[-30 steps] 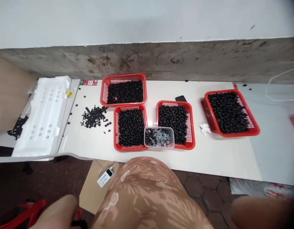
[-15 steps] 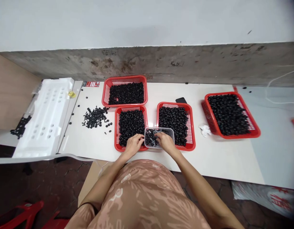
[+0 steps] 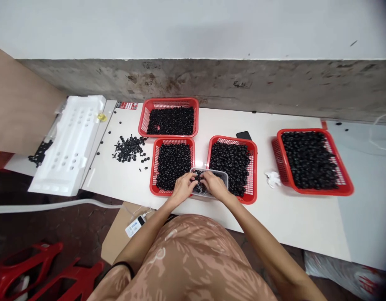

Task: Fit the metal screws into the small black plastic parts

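Observation:
A clear plastic tub (image 3: 209, 172) stands on the near edges of two red mesh baskets, holding black rings and silvery metal bits. My left hand (image 3: 183, 189) and my right hand (image 3: 215, 186) meet over it, fingertips down among the contents and hiding most of the tub. Whether either hand pinches a piece is too small to tell. Black rubber-like rings fill the red basket (image 3: 154, 167) under my left hand and the red basket (image 3: 254, 171) under my right. Another full basket (image 3: 169, 100) stands behind them, and a fourth (image 3: 315, 192) stands at the right.
A loose heap of black rings (image 3: 129, 149) lies on the white table (image 3: 274, 217), left of the baskets. White foam packing (image 3: 67, 146) lies at the left end. A black phone (image 3: 244, 135) and crumpled white tissue (image 3: 272, 179) lie nearby. Concrete wall runs behind.
One second ago my hands were off the table, near my body. They have since reached the tub, and my fingers have drawn closer together inside it. The view has shifted slightly.

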Available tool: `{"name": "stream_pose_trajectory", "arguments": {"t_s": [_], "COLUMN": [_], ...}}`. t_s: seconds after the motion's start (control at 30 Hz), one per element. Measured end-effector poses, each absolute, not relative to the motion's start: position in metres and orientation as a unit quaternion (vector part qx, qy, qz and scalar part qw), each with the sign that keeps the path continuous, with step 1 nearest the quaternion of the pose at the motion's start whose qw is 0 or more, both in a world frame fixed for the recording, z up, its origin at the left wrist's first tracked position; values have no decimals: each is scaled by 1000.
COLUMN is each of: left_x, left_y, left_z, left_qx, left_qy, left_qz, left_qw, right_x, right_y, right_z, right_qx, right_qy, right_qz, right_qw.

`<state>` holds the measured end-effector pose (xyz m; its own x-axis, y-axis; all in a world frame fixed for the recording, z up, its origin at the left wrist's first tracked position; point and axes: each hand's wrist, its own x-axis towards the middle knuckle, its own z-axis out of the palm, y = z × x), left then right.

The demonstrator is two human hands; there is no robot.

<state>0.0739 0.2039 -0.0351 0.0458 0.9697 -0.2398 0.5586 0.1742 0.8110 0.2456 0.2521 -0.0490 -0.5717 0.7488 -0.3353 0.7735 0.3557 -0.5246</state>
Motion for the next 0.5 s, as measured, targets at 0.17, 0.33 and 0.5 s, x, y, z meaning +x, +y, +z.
{"name": "stream_pose_trajectory", "arguments": {"t_s": [0.17, 0.33, 0.5], "left_x": [92, 87, 76], "left_y": [215, 209, 193], "left_z": [-39, -36, -44], "left_qx": [327, 246, 211], "left_qy": [577, 580, 627], "left_qz": [406, 455, 442], "left_qw": [628, 630, 606], "right_x": [253, 249, 234], "right_y": [259, 252, 236], "right_z": [-27, -37, -68], "right_qx": [377, 468, 545], "right_qy": [802, 765, 761], "right_qz": [-406, -403, -350], "right_qw": [-222, -182, 37]}}
